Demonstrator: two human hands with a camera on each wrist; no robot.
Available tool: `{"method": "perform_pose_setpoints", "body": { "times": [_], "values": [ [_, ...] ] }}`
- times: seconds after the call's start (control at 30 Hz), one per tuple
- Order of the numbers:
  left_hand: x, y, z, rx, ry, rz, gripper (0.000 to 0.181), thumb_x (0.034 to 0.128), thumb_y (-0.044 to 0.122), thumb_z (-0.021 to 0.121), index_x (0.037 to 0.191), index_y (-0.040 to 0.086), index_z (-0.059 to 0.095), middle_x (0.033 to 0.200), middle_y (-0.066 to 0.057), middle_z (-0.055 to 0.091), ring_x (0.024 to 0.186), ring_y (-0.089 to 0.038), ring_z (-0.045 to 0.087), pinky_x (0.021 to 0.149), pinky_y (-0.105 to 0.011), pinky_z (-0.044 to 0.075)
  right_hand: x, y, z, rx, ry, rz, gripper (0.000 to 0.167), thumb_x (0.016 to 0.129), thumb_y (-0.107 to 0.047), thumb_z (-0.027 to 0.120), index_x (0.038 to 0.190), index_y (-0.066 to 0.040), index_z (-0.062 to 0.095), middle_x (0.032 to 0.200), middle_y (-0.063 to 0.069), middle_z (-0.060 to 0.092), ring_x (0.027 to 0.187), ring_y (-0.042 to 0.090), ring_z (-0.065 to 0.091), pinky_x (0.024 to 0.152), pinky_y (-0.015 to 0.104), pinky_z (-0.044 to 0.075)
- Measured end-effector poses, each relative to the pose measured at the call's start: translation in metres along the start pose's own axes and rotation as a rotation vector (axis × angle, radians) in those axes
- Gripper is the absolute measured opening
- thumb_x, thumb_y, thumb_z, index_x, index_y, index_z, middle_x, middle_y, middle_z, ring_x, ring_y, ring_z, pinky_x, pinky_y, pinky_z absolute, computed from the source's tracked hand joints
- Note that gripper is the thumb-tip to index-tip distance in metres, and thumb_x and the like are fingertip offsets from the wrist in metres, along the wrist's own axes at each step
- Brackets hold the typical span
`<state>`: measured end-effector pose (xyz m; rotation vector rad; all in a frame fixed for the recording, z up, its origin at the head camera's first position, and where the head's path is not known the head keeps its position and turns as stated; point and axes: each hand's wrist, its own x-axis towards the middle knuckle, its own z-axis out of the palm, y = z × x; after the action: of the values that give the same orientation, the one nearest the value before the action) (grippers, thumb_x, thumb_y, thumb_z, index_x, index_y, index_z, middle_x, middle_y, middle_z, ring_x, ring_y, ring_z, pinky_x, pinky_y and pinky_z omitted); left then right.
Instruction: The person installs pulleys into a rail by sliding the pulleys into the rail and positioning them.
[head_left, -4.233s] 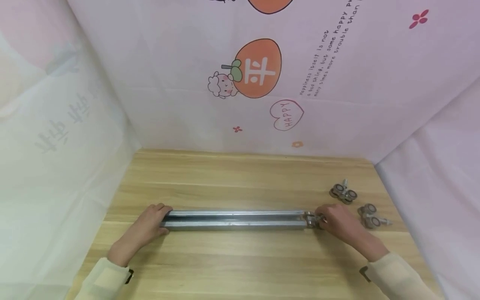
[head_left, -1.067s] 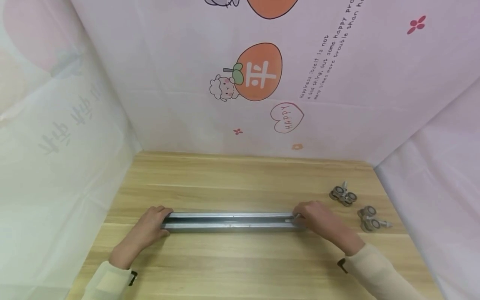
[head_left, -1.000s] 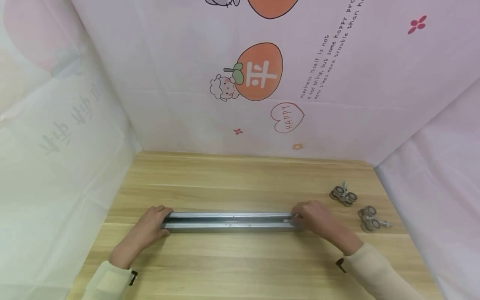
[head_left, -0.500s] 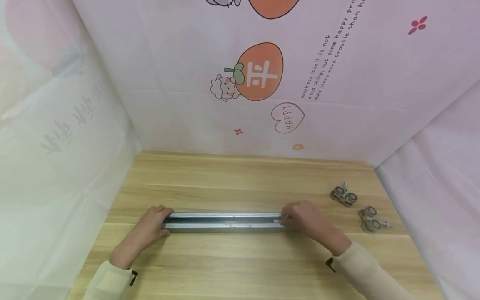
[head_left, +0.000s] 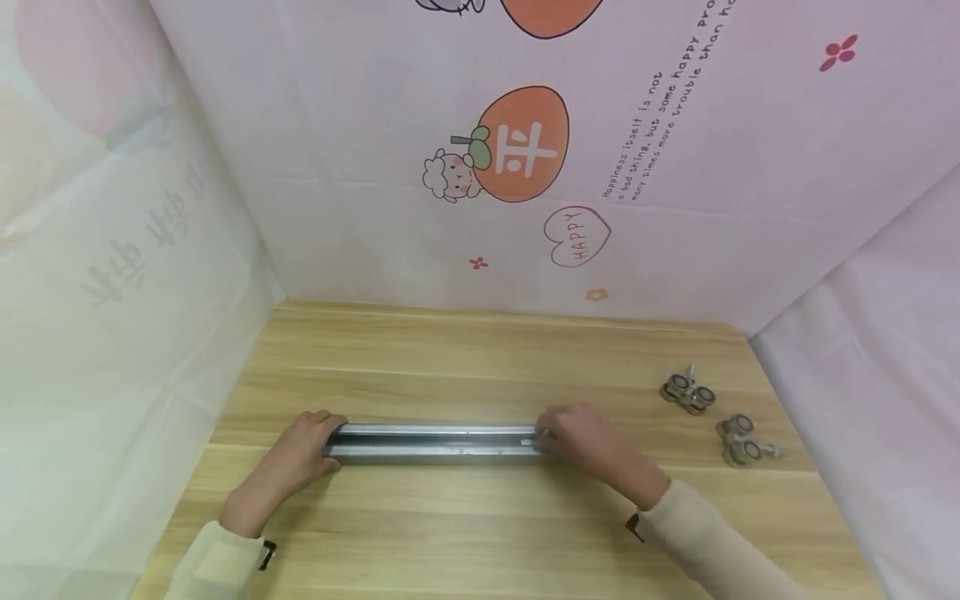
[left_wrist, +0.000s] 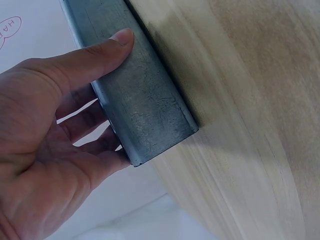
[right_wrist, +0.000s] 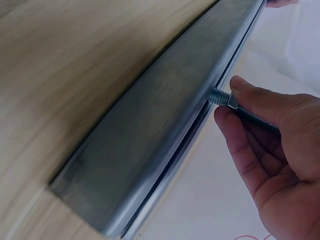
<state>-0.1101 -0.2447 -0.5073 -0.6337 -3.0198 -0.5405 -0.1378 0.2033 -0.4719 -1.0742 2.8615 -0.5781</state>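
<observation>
A long grey metal rail [head_left: 435, 451] lies crosswise on the wooden table, its slot facing up. My left hand [head_left: 296, 454] grips the rail's left end; in the left wrist view the thumb of that hand [left_wrist: 65, 110] presses on one side wall [left_wrist: 145, 100], with the fingers at the slotted side. My right hand [head_left: 592, 442] is over the right part of the rail. In the right wrist view, the thumb and index finger of this hand [right_wrist: 275, 135] pinch a threaded bolt [right_wrist: 220, 97] that sticks out of the slot. What the bolt joins inside the rail [right_wrist: 150, 125] is hidden.
Two metal roller pieces with wheels and bolts lie at the table's right: one roller piece [head_left: 693, 397] farther back, the other roller piece [head_left: 742, 450] nearer the right edge. Printed white cloth [head_left: 360, 233] hangs behind the table [head_left: 450, 358] and on both sides.
The right hand has moved left along the rail with the bolt; earlier it held a roller piece at the rail's right end. The left hand keeps its grip at the left end.
</observation>
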Motion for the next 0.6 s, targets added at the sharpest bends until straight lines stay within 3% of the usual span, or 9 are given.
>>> {"method": "perform_pose_setpoints", "body": {
  "times": [0.6],
  "values": [
    [-0.001,0.002,-0.002,-0.003,-0.004,0.005,0.062,0.0652,0.003,0.098,0.119,-0.006,0.069,0.107,-0.019,0.072,0.095,-0.035,0.067,0.089,-0.052,0.059,0.036,-0.032,0.024,0.027,0.003,-0.061,0.008,0.089,-0.003,0.081,0.086,-0.01,0.077,0.079,-0.002,0.071,0.068,0.005,0.06,0.066,0.02,0.057]
  ]
}}
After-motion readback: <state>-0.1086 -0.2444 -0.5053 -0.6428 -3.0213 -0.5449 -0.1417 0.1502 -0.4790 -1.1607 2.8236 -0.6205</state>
